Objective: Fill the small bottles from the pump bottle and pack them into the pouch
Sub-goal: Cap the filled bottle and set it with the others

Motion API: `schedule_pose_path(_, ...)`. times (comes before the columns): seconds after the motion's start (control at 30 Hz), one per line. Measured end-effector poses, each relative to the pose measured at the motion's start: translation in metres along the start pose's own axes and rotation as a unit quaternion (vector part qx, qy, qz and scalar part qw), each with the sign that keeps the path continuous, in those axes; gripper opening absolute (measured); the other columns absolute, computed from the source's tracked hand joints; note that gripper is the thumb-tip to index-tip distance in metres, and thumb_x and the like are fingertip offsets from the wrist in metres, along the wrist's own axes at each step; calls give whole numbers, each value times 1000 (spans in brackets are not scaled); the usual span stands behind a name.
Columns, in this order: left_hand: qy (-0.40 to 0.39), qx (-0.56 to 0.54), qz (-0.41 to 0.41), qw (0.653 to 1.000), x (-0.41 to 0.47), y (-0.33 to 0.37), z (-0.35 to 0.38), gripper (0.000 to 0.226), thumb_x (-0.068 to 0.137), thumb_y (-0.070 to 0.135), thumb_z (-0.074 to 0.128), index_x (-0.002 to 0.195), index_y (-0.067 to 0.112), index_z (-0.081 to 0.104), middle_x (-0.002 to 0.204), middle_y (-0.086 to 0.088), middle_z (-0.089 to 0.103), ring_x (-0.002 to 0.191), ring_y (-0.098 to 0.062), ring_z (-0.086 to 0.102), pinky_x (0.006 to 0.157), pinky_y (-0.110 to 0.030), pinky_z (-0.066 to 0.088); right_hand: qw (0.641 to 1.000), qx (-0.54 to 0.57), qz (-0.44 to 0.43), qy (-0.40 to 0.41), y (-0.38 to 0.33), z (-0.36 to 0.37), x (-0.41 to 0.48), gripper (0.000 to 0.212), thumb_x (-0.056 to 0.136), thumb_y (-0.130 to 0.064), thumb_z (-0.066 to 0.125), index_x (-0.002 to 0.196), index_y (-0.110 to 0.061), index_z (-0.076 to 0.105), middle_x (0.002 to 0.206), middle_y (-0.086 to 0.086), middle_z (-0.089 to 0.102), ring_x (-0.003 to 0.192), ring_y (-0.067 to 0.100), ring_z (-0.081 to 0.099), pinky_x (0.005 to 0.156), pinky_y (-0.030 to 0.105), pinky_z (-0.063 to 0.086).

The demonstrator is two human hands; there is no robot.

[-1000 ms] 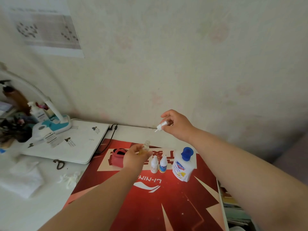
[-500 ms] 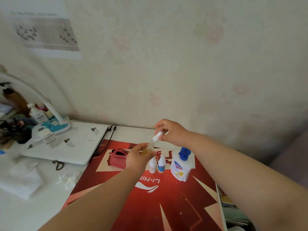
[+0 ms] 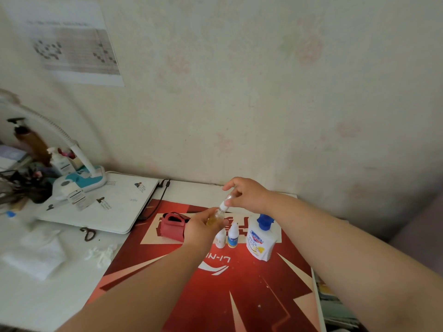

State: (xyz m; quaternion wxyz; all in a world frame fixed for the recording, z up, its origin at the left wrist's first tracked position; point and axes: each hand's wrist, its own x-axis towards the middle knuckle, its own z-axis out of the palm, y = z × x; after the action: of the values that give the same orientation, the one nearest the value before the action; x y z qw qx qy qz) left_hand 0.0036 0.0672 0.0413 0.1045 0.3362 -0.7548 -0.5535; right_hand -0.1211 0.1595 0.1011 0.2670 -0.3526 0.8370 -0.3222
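Observation:
My left hand [image 3: 200,227] holds a small clear bottle [image 3: 215,216] with yellowish liquid, raised above the red mat. My right hand [image 3: 249,195] pinches the white cap [image 3: 224,206] right on that bottle's neck. Two more small bottles stand capped on the mat, a white one [image 3: 220,239] and a blue-labelled one [image 3: 232,236]. To their right stands the white pump bottle [image 3: 260,240] with a blue top. The red pouch [image 3: 171,226] lies open on the mat, left of my left hand.
The red mat [image 3: 227,295] covers the desk's right half. A white laptop [image 3: 107,204] lies closed at the left with a lamp base [image 3: 81,179] on it. Scissors [image 3: 87,234], tissues [image 3: 36,255] and cotton scraps [image 3: 102,254] lie on the white desk. Clutter crowds the far left.
My right hand came down and left with the cap, from apart in the air to the neck of the bottle in my left hand. The view shifted slightly.

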Motion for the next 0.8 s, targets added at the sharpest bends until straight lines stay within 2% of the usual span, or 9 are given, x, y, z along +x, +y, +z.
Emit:
schedule_pose_path(0.17, -4, 7, 1, 1000, -4, 3, 4, 44, 81, 27, 69, 124, 23, 58, 98, 7, 56, 91, -13, 55, 73, -24, 40, 999, -33, 18, 16, 2, 4, -2, 26, 91, -42, 57, 107, -21, 56, 90, -2, 62, 85, 14, 60, 79, 28, 47)
schedule_pose_path(0.23, -6, 2, 4, 1000, -5, 5, 5, 44, 81, 26, 69, 124, 22, 59, 104, 4, 58, 93, -14, 56, 75, -25, 41, 999, -38, 26, 5, 1, 6, -4, 35, 95, -48, 46, 101, -15, 56, 80, -2, 64, 75, 12, 59, 72, 27, 45)
schedule_pose_path(0.27, -7, -2, 6, 1000, -5, 5, 6, 44, 81, 25, 69, 124, 22, 59, 107, 3, 59, 94, -15, 56, 76, -25, 41, 999, -46, 28, 1, 0, 6, -4, 42, 95, -50, 42, 103, -13, 57, 82, -2, 64, 75, 12, 58, 72, 28, 43)
schedule_pose_path(0.33, -7, -8, 5, 1000, -5, 5, 6, 44, 81, 26, 69, 124, 21, 59, 107, 4, 59, 96, -15, 58, 78, -26, 42, 999, -47, 21, 3, -1, 4, -5, 43, 94, -52, 43, 112, -16, 56, 103, -2, 61, 91, 13, 56, 79, 27, 41)
schedule_pose_path(0.43, -1, -23, -12, 1000, -5, 3, 5, 48, 80, 28, 71, 125, 22, 57, 116, 1, 62, 103, -17, 58, 80, -27, 42, 1000, -13, -15, -21, -1, -5, -6, 42, 89, -35, 63, 128, -24, 51, 127, -5, 53, 106, 12, 53, 90, 25, 41)
schedule_pose_path(0.53, 2, -37, -20, 999, -5, 2, 5, 47, 79, 28, 71, 124, 22, 58, 108, 2, 62, 97, -15, 57, 78, -27, 40, 998, 1, -34, -50, 0, -9, -6, 42, 86, -12, 66, 126, -21, 54, 120, -5, 57, 101, 13, 58, 91, 24, 47)
schedule_pose_path(0.6, -1, -29, -17, 999, -5, 1, 6, 46, 80, 28, 71, 124, 22, 58, 101, 6, 60, 97, -16, 58, 77, -27, 41, 998, -11, -42, -35, 1, -8, -6, 36, 87, -7, 63, 122, -17, 58, 115, -3, 60, 96, 11, 56, 87, 20, 46)
schedule_pose_path(0.7, -4, -15, -16, 1000, -6, 3, 9, 44, 83, 27, 68, 125, 23, 57, 106, 3, 61, 95, -15, 56, 74, -25, 41, 999, -45, -24, -9, 0, -5, -7, 26, 92, -22, 59, 118, -18, 58, 107, -3, 56, 96, 12, 53, 86, 23, 43)
schedule_pose_path(0.8, -3, -22, -14, 1000, -6, 4, 12, 38, 85, 26, 65, 123, 22, 59, 87, 11, 57, 87, -13, 54, 61, -18, 39, 997, -72, 12, 1, -1, -1, -9, 31, 94, -42, 50, 113, -18, 57, 94, -3, 58, 87, 12, 56, 84, 29, 44)
